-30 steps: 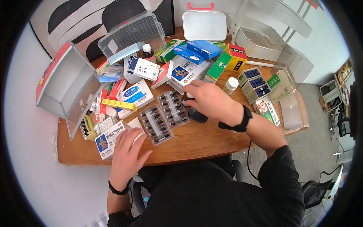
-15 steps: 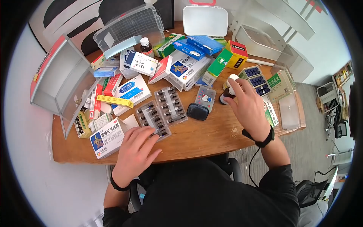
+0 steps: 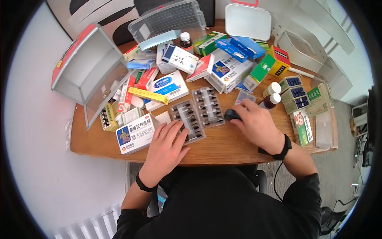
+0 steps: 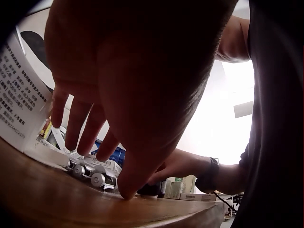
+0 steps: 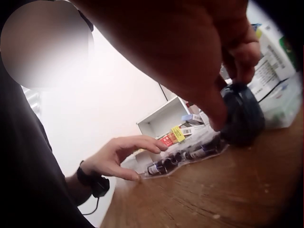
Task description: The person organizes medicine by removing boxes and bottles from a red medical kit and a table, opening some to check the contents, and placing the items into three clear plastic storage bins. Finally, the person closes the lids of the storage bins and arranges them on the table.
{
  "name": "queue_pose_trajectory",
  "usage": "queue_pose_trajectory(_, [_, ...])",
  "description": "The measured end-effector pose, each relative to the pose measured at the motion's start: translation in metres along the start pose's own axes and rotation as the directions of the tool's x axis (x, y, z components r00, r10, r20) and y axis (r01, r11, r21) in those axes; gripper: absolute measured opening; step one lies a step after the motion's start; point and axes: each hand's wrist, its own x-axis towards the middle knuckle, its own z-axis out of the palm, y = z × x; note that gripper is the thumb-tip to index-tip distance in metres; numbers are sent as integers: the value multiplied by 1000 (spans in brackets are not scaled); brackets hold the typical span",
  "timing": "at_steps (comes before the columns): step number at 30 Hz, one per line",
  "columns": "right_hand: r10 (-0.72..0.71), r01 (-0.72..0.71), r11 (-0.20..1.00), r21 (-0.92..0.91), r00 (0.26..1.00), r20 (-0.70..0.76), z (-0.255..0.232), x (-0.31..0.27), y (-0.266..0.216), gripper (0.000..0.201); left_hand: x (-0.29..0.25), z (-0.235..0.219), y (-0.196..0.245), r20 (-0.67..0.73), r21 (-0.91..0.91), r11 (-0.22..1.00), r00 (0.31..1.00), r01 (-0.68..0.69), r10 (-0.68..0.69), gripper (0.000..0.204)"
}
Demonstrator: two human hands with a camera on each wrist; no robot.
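My right hand [image 3: 258,125] pinches a small dark case [image 3: 232,115] between thumb and fingers; the right wrist view shows the same case [image 5: 244,116] tipped up on its edge near the wood. Behind it lies a small clear case [image 3: 244,96], partly covered by the hand. My left hand [image 3: 166,148] has its fingers stretched over the near end of a clear tray of vials [image 3: 186,115]. A second tray of vials [image 3: 208,106] lies alongside. Left of that hand sits a white medicine box [image 3: 135,135] with a blue picture.
A brown bottle [image 3: 270,101] and a white bottle [image 3: 273,88] stand right of the right hand. Cartons of blue-capped vials [image 3: 295,95] are farther right. Medicine boxes pile up behind, with a yellow box [image 3: 148,95] on top. An open clear bin [image 3: 95,67] stands at left.
My right hand carried the brown bottle rightward beside the white bottle and let go. It then came back left and took hold of the dark case. The left hand stayed near the trays.
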Motion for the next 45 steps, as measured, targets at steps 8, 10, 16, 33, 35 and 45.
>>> queue_pose_trajectory(8, [190, -202, 973, -109, 976, -106, 5, 7, 20, 40, 3, 8, 1, 63, -12, 997, 996, 72, -71, 92])
queue_pose_trajectory(10, [115, -182, 940, -289, 965, -234, 1, 3, 8, 46, 4, 16, 3, 95, 29, 998, 993, 62, -65, 99])
queue_pose_trajectory(16, [-18, 15, 1000, -26, 995, -100, -23, -16, -36, 48, 7, 22, 18, 117, 51, 995, 989, 82, -88, 107])
queue_pose_trajectory(33, [-56, 37, 960, 278, 996, 62, 26, -44, -53, 56, -19, 39, 39, 26, 43, 961, 962, -274, 273, 71])
queue_pose_trajectory(35, [-22, 7, 966, 257, 998, 56, 23, -47, -48, 59, -6, 33, 36, 77, -91, 952, 951, -292, 299, 64])
queue_pose_trajectory(45, [101, -102, 970, 219, 995, 14, 20, -59, -41, 70, 36, 25, 31, 269, -328, 904, 891, -273, 367, 65])
